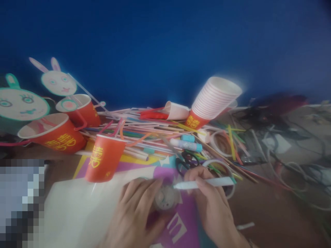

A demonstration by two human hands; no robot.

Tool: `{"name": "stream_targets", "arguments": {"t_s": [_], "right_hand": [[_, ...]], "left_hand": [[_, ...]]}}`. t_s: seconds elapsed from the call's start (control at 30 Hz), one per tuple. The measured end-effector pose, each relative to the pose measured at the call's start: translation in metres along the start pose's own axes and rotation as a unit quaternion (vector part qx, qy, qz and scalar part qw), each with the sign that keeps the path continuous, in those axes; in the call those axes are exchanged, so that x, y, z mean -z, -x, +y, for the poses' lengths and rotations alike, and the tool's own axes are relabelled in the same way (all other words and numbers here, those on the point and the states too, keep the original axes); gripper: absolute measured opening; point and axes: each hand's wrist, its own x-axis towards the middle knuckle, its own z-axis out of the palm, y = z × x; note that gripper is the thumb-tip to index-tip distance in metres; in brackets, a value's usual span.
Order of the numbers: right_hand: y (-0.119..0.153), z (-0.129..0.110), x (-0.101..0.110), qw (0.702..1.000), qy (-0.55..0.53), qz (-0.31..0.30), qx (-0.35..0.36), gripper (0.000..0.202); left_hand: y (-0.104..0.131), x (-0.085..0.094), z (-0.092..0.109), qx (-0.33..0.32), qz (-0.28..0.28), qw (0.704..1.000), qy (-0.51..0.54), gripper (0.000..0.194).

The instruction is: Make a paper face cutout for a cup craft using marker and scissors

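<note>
My right hand [210, 203] is closed around a white marker [204, 183] with green at its far end. The marker lies almost level, its tip pointing left. Beneath that tip is a small, round whitish piece [165, 198] with dark and greenish marks, blurred in this view. My left hand [138, 210] has its fingers bent around the left edge of this piece and holds it. Both hands are over purple paper [187, 203] with pale star shapes and a white rectangle. A white sheet [77, 206] extends to the left.
Red paper cups [106, 160] stand at the left, some with straws and drawn rabbit faces [59, 82]. A tilted cup stack [217, 98] rises behind. Scissors [187, 160], glue sticks [186, 145], tape rolls [222, 143] and many thin sticks fill the back. Cables [287, 168] lie right.
</note>
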Motion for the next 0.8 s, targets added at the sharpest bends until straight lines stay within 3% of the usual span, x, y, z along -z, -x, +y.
{"name": "stream_targets", "arguments": {"t_s": [0.4,0.8], "right_hand": [[0.0,-0.003,-0.001,0.999,0.034,0.01,0.009,0.021],[-0.001,-0.004,-0.002,0.999,0.027,0.034,0.029,0.02]], "left_hand": [[-0.002,0.002,0.012,0.028,-0.064,0.997,0.02,0.063],[-0.004,-0.006,0.02,0.09,-0.03,0.994,0.054,0.081]]}}
